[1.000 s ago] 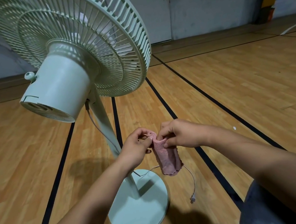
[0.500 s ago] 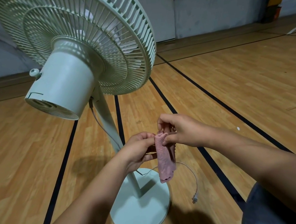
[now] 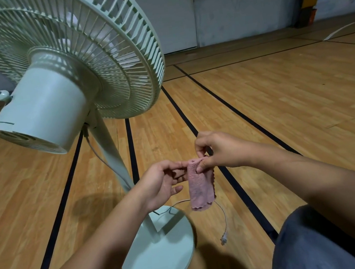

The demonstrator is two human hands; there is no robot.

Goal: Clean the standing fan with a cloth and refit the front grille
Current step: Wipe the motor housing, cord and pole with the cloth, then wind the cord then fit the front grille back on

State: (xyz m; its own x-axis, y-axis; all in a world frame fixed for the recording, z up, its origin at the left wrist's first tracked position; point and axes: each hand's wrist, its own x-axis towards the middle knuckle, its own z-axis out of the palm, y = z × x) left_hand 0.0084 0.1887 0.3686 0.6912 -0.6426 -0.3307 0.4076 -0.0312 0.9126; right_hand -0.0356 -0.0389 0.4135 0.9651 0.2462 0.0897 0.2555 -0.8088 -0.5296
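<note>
Cloth held by a thin pinch at its top edge

Right hand pinches pink cloth; left hand, at its nine o'clock, fingertips pinching its top corner. Such light pinches could let it slip.

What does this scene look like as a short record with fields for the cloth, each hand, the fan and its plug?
cloth: pink cloth, hanging folded in the air
right hand: right hand pinches cloth's top edge
left hand: left hand fingertips at cloth's top corner
fan: pale green standing fan, rear toward camera
plug: plug loose on wooden floor
</note>
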